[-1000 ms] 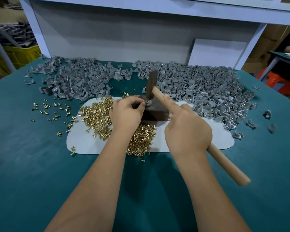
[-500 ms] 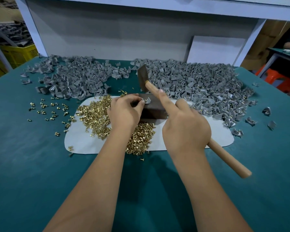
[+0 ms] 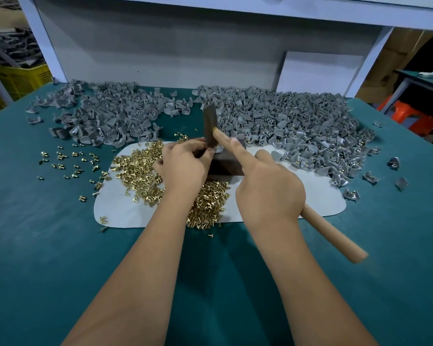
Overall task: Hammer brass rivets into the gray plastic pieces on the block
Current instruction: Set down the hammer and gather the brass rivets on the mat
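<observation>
R hand [image 3: 269, 193] wrapped round hammer [image 3: 238, 156] handle, index finger straight along it; head sits just above/at gray piece [image 3: 217, 149] on dark block [image 3: 226, 164], mid table [image 3: 35, 245]. L hand [image 3: 183, 166] fingers pinch the piece at block's left edge. Brass rivets [image 3: 140, 168] heaped on white mat [image 3: 273, 208] under L wrist; gray pcs piles [image 3: 285, 126] behind.

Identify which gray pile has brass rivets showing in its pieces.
The right pile, beyond the hammer; brass shows along its near edge. The left pile looks plain gray.
</observation>
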The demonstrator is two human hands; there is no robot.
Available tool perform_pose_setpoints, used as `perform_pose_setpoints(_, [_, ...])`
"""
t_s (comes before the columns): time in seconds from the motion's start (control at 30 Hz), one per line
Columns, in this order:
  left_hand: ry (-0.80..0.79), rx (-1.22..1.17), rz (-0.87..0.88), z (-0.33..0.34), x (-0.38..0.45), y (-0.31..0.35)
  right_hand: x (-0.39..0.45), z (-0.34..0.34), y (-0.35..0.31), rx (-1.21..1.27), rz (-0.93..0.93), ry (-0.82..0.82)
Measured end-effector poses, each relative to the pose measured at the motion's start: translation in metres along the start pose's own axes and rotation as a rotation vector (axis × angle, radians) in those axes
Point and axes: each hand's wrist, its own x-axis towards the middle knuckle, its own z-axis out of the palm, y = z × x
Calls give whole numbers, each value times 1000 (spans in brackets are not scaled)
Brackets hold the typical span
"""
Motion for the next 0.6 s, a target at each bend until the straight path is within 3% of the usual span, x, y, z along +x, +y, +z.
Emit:
perform_pose_setpoints(0.17, [34,-25,36,4,0,-3,-1,-2,0,145,38,183])
perform_pose_setpoints(0.3, [33,-78,-14,5,-1,-1,3,-1,6,113,68,-51])
perform_pose_setpoints(0.43, [42,-58,12,6,1,-3,0,-2,2,147,74,51])
perform_pose_setpoints(0.53, [42,-53,6,6,0,-3,2,1,5,103,61,-62])
perform_pose_setpoints(0.6, [44,-64,-6,6,-1,-2,1,0,6,131,87,-53])
